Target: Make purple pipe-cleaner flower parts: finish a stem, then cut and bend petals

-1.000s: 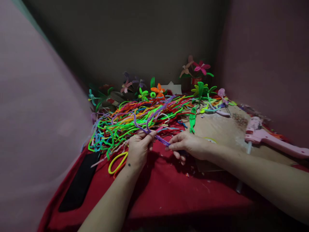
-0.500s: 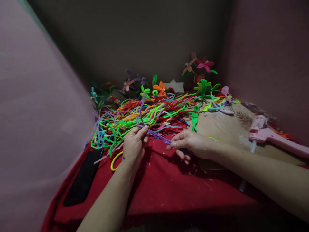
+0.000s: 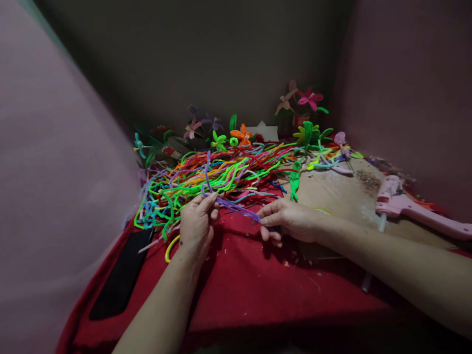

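Observation:
Purple pipe cleaners are stretched between my two hands above the red cloth. My left hand pinches them between thumb and fingers, and a bent end sticks up beyond it. At the other end, my right hand has its thumb and forefinger closed on the strands, with the lower fingers curled loosely. Behind my hands lies a heap of many-coloured pipe cleaners. A yellow ring-shaped handle shows partly beside my left wrist; the rest of it is hidden.
A pink glue gun lies on a brown board at the right. At the left is a flat black object. Pipe-cleaner flowers, one orange and one pink, stand along the back. Red cloth covers the table.
The whole view has shifted slightly, so most things sit a little further left. Both hands keep their hold on the purple pipe cleaners, with a slightly wider gap between them.

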### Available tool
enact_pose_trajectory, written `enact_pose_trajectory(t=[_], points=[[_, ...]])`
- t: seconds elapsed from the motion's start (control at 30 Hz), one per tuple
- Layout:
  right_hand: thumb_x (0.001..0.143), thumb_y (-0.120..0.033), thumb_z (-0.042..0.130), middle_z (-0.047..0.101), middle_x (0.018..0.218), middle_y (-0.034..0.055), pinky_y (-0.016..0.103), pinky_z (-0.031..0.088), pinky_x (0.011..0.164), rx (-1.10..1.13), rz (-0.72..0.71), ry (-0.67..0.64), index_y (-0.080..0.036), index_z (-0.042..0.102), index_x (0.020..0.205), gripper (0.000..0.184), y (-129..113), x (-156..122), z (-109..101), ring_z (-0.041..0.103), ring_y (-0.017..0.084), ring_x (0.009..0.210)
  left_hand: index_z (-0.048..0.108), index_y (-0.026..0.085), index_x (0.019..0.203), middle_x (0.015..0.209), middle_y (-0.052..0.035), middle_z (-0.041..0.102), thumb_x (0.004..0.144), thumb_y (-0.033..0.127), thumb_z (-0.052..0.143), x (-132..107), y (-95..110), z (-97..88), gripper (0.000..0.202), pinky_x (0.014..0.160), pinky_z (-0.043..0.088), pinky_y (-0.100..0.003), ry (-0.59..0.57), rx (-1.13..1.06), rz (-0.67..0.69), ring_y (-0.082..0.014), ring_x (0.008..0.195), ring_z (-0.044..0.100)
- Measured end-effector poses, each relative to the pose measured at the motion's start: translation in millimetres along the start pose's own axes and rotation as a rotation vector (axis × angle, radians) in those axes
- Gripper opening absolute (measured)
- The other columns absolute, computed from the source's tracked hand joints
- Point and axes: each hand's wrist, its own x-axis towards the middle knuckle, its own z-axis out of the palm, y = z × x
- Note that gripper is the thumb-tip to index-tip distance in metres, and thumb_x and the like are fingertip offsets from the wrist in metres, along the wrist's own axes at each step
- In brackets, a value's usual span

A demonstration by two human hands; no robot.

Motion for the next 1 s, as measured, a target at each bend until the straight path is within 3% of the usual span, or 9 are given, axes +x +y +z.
enact_pose_trajectory(t=[0.27,0.4,0.5,0.6,0.7,0.8,0.9,1.0], points=[[0.071,-0.013,0.054,0.064,0.056,0.0031,0.02,0.039,0.036,0.033,-0.046,0.058,-0.016,0.048,0.079,0.01,-1.1,-0.3,2.7,0.042,0.007,0.034,0.058,0.012,0.067,0.051,0.005,0.053,0.061,0.02,0.071,1.0,-0.3,-1.5,0.016,0.034,0.024,-0.014,-0.006,0.033,0.013,-0.0022,0.036,0.038],[0.076,-0.024,0.055,0.06,0.05,-0.0011,0.019,0.033,0.033,0.011,-0.089,0.096,-0.019,0.046,0.081,0.011,-0.8,-0.4,4.1,0.037,0.007,0.03,0.058,0.013,0.069,0.052,0.0059,0.052,0.063,0.021,0.07,1.6,0.1,-2.9,0.016,0.035,0.024,-0.014,-0.007,0.07,0.018,-0.0021,0.038,0.038],[0.078,-0.03,0.054,0.061,0.053,-0.0008,0.02,0.034,0.037,-0.097,-0.127,0.169,-0.019,0.047,0.078,0.013,-0.9,0.0,4.7,0.044,0.008,0.035,0.06,0.013,0.071,0.054,0.005,0.053,0.065,0.024,0.068,0.8,1.8,-4.5,0.016,0.036,0.025,-0.015,-0.022,0.136,0.024,-0.0021,0.039,0.04],[0.076,-0.03,0.056,0.057,0.06,-0.0012,0.021,0.038,0.049,-0.282,-0.272,0.29,-0.016,0.051,0.073,0.015,-2.6,-1.0,5.7,0.049,0.009,0.05,0.06,0.013,0.071,0.053,0.0041,0.054,0.069,0.03,0.066,0.2,6.4,-8.4,0.018,0.036,0.027,-0.016,-0.036,0.232,0.025,-0.0032,0.038,0.04],[0.078,-0.029,0.056,0.051,0.065,-0.0016,0.022,0.037,0.056,-0.434,-0.487,0.495,-0.016,0.056,0.071,0.015,-7.4,-5.0,7.0,0.046,0.01,0.06,0.058,0.014,0.068,0.046,0.0047,0.051,0.072,0.035,0.061,1.3,12.8,-14.6,0.022,0.035,0.027,-0.017,-0.051,0.335,0.002,-0.0047,0.036,0.038],[0.08,-0.028,0.055,0.051,0.068,-0.0014,0.023,0.037,0.058,-0.414,-0.617,0.63,-0.016,0.057,0.075,0.013,-11.7,-9.1,7.3,0.045,0.01,0.063,0.06,0.013,0.065,0.044,0.0027,0.051,0.069,0.036,0.063,3.8,19.5,-21.3,0.024,0.035,0.028,-0.018,-0.106,0.472,-0.074,-0.0066,0.035,0.041],[0.08,-0.031,0.057,0.049,0.062,-0.0031,0.022,0.031,0.049,-0.316,-0.592,0.609,-0.016,0.056,0.078,0.015,-11.2,-9.7,6.0,0.039,0.008,0.053,0.063,0.012,0.069,0.052,-0.0012,0.058,0.064,0.036,0.068,4.0,28.8,-31.0,0.025,0.037,0.03,-0.02,-0.109,0.629,-0.117,-0.0095,0.038,0.047],[0.077,-0.033,0.06,0.046,0.058,-0.0047,0.021,0.025,0.043,-0.2,-0.54,0.536,-0.016,0.057,0.079,0.017,-8.0,-7.7,4.5,0.034,0.006,0.047,0.063,0.015,0.075,0.058,0.0008,0.06,0.064,0.036,0.067,-3.9,42.2,-47.5,0.024,0.043,0.036,-0.021,-0.04,0.743,-0.068,-0.0109,0.044,0.05]])
